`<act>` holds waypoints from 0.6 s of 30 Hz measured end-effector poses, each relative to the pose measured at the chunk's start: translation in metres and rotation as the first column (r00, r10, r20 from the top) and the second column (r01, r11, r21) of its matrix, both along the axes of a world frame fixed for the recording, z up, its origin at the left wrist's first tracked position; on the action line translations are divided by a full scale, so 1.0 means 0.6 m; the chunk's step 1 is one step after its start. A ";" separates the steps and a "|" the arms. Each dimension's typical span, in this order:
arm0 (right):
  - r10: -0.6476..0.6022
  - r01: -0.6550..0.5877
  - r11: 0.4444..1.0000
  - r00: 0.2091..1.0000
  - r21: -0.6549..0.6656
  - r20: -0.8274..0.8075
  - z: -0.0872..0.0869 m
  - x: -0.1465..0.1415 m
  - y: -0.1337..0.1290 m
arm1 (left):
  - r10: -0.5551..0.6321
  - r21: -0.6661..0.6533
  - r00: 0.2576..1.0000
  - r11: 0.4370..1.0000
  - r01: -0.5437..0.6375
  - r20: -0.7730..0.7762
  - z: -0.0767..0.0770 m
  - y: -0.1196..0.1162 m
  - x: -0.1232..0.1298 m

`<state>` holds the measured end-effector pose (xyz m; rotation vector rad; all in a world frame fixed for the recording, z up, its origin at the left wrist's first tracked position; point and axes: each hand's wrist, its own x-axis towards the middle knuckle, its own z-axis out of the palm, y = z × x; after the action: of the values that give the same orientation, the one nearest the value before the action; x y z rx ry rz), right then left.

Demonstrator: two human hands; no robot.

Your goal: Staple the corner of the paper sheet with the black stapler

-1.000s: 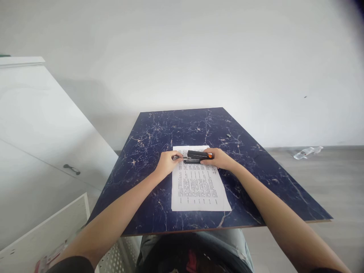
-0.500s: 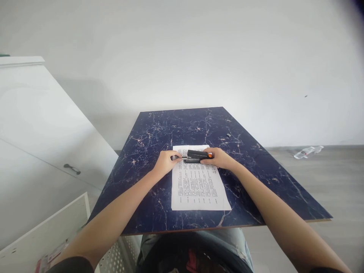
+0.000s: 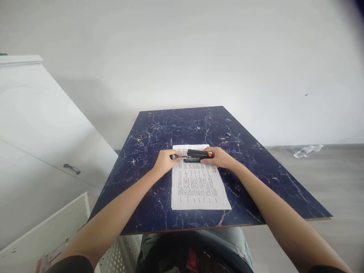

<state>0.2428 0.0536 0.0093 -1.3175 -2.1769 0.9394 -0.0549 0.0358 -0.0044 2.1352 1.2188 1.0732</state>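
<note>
A black stapler (image 3: 196,154) with an orange patch lies sideways over the upper part of a printed sheet of paper (image 3: 196,187). My right hand (image 3: 220,157) is wrapped round its right end. At the stapler's left end, my left hand (image 3: 167,161) pinches a thin dark rod-like part (image 3: 184,156) between thumb and fingers. This part sticks out of the stapler's end, between its upper body and its base. Most of what the left fingers grip is hidden.
The sheet lies on a dark blue marbled table (image 3: 159,132). A small dark piece (image 3: 228,134) rests on the table beyond my right hand. A white cabinet (image 3: 42,132) stands at left, above a white perforated rack (image 3: 115,258). Clear plastic (image 3: 307,151) lies on the floor at right.
The left fingers have shifted slightly on the thin part, whose dark end now shows less. The stapler, sheet and right hand stay in place.
</note>
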 end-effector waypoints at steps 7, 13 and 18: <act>-0.013 0.013 1.000 1.000 -0.027 0.007 0.000 0.000 -0.002 | -0.010 -0.007 1.000 1.000 0.010 -0.010 0.003 -0.001 0.002; -0.024 0.024 0.999 1.000 -0.030 -0.001 -0.004 0.000 -0.001 | -0.030 -0.007 0.999 1.000 0.030 -0.026 0.006 0.000 0.001; -0.012 0.011 0.999 1.000 -0.033 -0.011 -0.003 0.000 0.000 | -0.057 0.005 0.998 0.998 0.058 -0.039 0.002 0.001 0.000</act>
<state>0.2426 0.0535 0.0076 -1.3352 -2.1514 0.9804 -0.0547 0.0362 -0.0034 2.1910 1.1655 1.0170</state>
